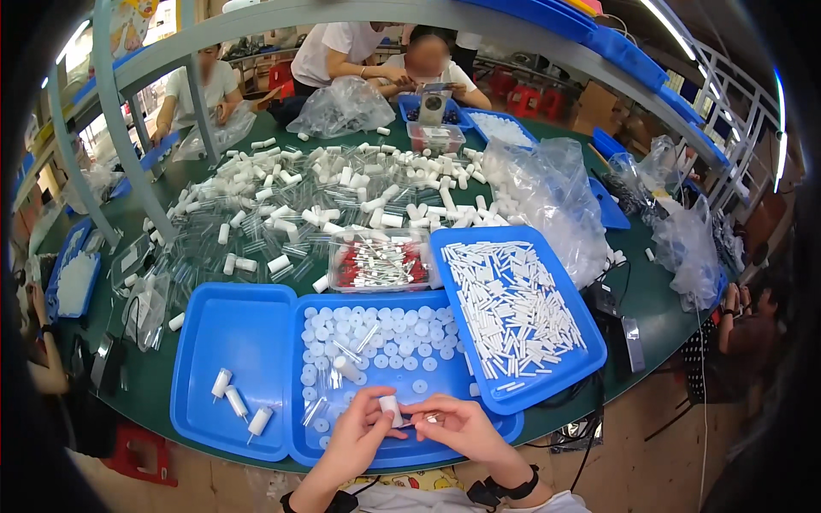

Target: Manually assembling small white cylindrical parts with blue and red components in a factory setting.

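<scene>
A small white plastic cylinder (391, 409), short and capped, sits roughly upright, pinched between the fingertips of the left hand (359, 438). Just to its right, a thin clear tube (425, 419) lies nearly level in the right hand (462, 427), its end pointing toward the cylinder.

Left tray (205, 368): three capped tubes (238, 402) are held.
Middle tray (363, 445): round caps (385, 338) are held.
Right tray (581, 342): sticks (509, 308) are held.
Behind trays: loose tubes (325, 197) are spread on the bench (658, 299).
</scene>
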Available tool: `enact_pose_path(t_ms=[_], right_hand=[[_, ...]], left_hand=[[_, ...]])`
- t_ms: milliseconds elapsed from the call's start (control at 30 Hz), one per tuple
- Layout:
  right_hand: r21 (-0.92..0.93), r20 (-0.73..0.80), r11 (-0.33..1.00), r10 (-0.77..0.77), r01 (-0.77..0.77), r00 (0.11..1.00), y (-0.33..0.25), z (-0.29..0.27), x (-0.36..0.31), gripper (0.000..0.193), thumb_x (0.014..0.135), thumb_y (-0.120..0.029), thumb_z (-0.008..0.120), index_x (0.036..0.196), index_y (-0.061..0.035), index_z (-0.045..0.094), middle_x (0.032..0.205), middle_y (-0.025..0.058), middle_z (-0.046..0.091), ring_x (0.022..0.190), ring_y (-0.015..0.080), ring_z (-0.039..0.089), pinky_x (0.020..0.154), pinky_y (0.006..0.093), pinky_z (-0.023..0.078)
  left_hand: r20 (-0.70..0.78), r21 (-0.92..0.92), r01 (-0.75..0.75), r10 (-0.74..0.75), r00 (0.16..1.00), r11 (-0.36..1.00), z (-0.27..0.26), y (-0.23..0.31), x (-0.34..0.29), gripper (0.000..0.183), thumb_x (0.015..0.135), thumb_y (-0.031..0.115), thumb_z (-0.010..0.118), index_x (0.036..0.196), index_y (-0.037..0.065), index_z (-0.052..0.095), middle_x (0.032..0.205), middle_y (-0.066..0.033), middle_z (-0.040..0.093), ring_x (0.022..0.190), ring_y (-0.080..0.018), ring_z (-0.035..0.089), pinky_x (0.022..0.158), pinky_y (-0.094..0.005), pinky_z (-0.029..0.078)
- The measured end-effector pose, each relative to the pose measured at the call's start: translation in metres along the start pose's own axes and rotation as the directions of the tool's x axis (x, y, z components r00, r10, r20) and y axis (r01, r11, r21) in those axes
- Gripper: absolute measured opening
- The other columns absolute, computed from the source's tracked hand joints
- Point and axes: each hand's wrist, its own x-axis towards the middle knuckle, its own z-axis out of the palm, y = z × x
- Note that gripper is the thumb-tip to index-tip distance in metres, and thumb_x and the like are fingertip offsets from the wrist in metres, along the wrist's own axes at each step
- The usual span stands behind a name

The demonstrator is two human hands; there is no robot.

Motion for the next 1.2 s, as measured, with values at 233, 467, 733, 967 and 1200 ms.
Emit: enact_pose_path(t_ms=[233,467,733,967,1200], right_hand=[[0.119,0.009,0.993,-0.009,0.008,1.0,-0.003,0.001,0.0,0.029,0.091,0.002,0.052,0.118,0.0093,0.051,0.108,0.017,0.06,0.093,0.0204,0.062,0.085,0.0322,0.049],[0.035,-0.028,0.999,0.037,-0.036,0.999,-0.005,0.001,-0.001,0.032,0.091,-0.002,0.056,0.121,0.0079,0.052,0.107,0.014,0.063,0.081,0.0139,0.062,0.078,0.0255,0.049],[0.089,-0.11,0.995,0.047,-0.037,0.993,-0.008,0.007,-0.001,0.028,0.088,0.002,0.057,0.115,0.0096,0.056,0.093,0.0159,0.065,0.076,0.0174,0.064,0.073,0.0272,0.051],[-0.042,-0.162,0.998,-0.051,0.044,0.985,-0.002,0.004,-0.002,0.02,0.086,0.006,0.056,0.105,0.0091,0.061,0.102,0.0181,0.062,0.078,0.0192,0.064,0.07,0.0284,0.053],[-0.182,-0.101,0.964,-0.216,0.195,0.971,0.0,0.01,-0.004,0.017,0.082,0.006,0.062,0.097,0.003,0.068,0.109,0.0127,0.058,0.096,0.0174,0.058,0.08,0.0272,0.05]], left_hand=[[-0.011,0.035,0.003,-0.003,1.0,0.999,0.003,0.009,-0.001,0.031,0.09,0.001,0.055,0.12,-0.002,0.049,0.104,-0.0142,0.059,0.095,-0.0189,0.061,0.079,-0.0296,0.053],[-0.055,0.018,0.007,-0.006,0.998,1.0,0.003,0.007,-0.002,0.033,0.09,0.001,0.055,0.123,-0.003,0.05,0.106,-0.0165,0.061,0.099,-0.0193,0.061,0.084,-0.0293,0.053],[-0.013,-0.026,0.032,-0.032,0.999,0.999,0.003,0.005,-0.002,0.033,0.09,-0.002,0.051,0.123,-0.005,0.049,0.108,-0.0154,0.059,0.098,-0.0204,0.06,0.084,-0.0317,0.054],[0.008,0.03,0.054,-0.054,0.999,0.998,-0.001,0.001,-0.002,0.035,0.086,0.005,0.064,0.119,0.0,0.053,0.103,-0.0133,0.061,0.09,-0.0166,0.063,0.077,-0.0265,0.054],[0.015,0.014,0.041,-0.042,0.999,0.999,-0.001,0.003,-0.004,0.034,0.085,0.007,0.066,0.116,0.0,0.053,0.096,-0.01,0.061,0.086,-0.0132,0.062,0.073,-0.0246,0.054]])
